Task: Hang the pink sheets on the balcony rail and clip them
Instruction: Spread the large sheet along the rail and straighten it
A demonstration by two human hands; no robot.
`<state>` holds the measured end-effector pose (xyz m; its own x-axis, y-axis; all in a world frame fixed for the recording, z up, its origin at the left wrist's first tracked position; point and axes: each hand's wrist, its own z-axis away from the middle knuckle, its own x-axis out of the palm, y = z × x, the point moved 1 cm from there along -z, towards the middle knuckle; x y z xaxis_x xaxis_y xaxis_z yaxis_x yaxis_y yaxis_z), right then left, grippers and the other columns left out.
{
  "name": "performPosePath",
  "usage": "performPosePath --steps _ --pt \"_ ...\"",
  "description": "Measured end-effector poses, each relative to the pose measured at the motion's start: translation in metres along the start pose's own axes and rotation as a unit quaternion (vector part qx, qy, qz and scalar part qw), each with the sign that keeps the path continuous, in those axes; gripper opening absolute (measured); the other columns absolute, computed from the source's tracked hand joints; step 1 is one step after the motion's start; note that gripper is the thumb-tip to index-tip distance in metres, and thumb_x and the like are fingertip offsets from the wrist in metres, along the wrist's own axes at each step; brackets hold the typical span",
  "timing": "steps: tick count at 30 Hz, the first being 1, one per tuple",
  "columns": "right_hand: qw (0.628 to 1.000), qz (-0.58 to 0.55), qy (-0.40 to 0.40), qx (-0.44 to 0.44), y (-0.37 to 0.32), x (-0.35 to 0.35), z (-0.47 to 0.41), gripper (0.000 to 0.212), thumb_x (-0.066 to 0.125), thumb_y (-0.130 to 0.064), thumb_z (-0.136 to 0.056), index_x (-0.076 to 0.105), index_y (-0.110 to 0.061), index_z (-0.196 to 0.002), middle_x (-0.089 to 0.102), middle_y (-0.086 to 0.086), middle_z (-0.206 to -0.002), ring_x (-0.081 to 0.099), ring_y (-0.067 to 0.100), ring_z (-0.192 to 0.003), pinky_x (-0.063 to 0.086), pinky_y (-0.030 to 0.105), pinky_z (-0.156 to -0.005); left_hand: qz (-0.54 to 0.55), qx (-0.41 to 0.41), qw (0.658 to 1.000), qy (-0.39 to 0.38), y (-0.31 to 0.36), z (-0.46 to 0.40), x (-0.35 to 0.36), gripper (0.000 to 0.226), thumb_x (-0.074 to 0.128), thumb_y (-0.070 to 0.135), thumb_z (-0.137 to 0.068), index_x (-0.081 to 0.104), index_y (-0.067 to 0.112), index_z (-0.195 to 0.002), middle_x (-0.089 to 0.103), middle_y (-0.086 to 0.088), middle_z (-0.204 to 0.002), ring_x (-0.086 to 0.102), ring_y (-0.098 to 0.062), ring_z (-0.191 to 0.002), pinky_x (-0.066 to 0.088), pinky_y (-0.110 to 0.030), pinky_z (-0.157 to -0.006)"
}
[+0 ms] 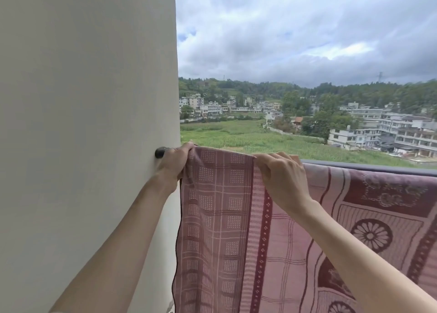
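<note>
A pink sheet [220,218] with a checked pattern and dark red borders hangs over the dark balcony rail [369,165]. My left hand [173,161] grips its top left corner beside the rail's wall mount. My right hand [281,178] pinches the top edge a little further right, fingers curled over the cloth. A second stretch of pink cloth [383,213] with dark red flower motifs drapes over the rail to the right, partly behind my right forearm. No clip is visible.
A white wall [87,123] fills the left half, and the rail's black end fitting [160,152] meets it. Beyond the rail lie open air, a green field and distant buildings.
</note>
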<state>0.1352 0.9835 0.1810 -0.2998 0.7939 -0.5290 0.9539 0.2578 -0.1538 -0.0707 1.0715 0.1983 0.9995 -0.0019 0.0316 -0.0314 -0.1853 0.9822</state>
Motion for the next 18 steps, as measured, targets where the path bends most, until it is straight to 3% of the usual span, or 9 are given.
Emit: performPosePath --steps 5,8,10,13,18 --pt "0.995 0.012 0.077 -0.057 0.031 -0.033 0.0 0.038 0.038 -0.034 -0.091 0.072 -0.018 -0.095 0.075 -0.003 -0.084 0.068 0.02 -0.077 0.046 0.038 -0.078 0.023 0.101 0.988 0.118 0.006 0.004 0.047 0.037 0.05 0.042 -0.086 0.065 0.01 -0.076 0.054 -0.008 -0.07 0.053 -0.02 -0.067 0.042 -0.031 -0.063" --pt "0.994 0.009 0.083 -0.074 0.052 -0.046 0.022 0.035 0.041 -0.032 -0.092 0.073 -0.018 -0.092 0.074 -0.005 -0.085 0.068 0.018 -0.084 0.044 0.035 -0.083 0.088 0.098 0.987 0.096 -0.009 0.027 0.065 0.038 0.052 0.038 -0.086 0.067 0.004 -0.094 0.058 -0.01 -0.084 0.056 -0.015 -0.07 0.044 -0.023 -0.056" --pt "0.993 0.003 0.067 -0.098 0.06 -0.054 0.052 0.031 0.044 -0.031 -0.092 0.073 -0.019 -0.094 0.074 -0.005 -0.096 0.066 0.016 -0.098 0.04 0.034 -0.093 0.118 0.061 0.988 0.076 -0.028 0.059 0.064 0.028 0.053 0.03 -0.088 0.068 0.007 -0.093 0.061 -0.007 -0.083 0.057 -0.014 -0.072 0.046 -0.023 -0.055" --pt "0.989 0.02 0.048 -0.14 0.066 -0.053 0.079 0.029 0.047 -0.03 -0.092 0.072 -0.018 -0.099 0.07 0.001 -0.112 0.057 0.022 -0.117 0.033 0.044 -0.105 0.107 0.034 0.992 0.064 -0.051 0.083 0.058 0.019 0.053 0.023 -0.092 0.068 0.013 -0.093 0.067 -0.001 -0.079 0.062 -0.011 -0.064 0.05 -0.02 -0.051" --pt "0.993 0.078 -0.021 -0.085 0.095 -0.083 0.064 0.051 0.039 -0.046 -0.087 0.055 -0.018 -0.128 0.055 0.009 -0.134 0.047 0.027 -0.128 0.016 0.047 -0.112 0.024 0.071 0.997 0.028 -0.025 0.089 0.106 0.023 0.058 0.037 -0.088 0.07 0.017 -0.086 0.068 0.001 -0.076 0.062 -0.009 -0.062 0.051 -0.02 -0.058"
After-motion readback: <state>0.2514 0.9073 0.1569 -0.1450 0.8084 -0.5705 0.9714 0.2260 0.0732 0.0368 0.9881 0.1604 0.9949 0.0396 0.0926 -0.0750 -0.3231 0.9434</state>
